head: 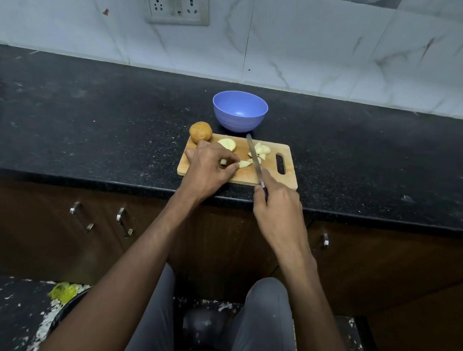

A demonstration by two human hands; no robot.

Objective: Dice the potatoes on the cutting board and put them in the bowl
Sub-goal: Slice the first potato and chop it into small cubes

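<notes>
A black speckled stone counter (94, 121) runs under a wall of white marbled tiles (323, 46) with a grey socket plate (178, 5), above dark wooden cabinet doors with metal handles (124, 222). On its front edge lies a rectangular light wooden cutting board (271, 177), with a round brown unpeeled potato (200, 131) at the far left corner, a pale cut half (227, 144) beside it and pale pieces (262, 150) further right. The left hand (208, 171) pinches a small pale chunk (223, 161), the right hand (276, 206) grips the handle of a thin steel knife (253, 157), and the smooth round blue plastic bowl (240, 110) stands just behind the board.

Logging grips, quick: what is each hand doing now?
Left hand: pinching a potato piece.
Right hand: gripping the knife.
</notes>
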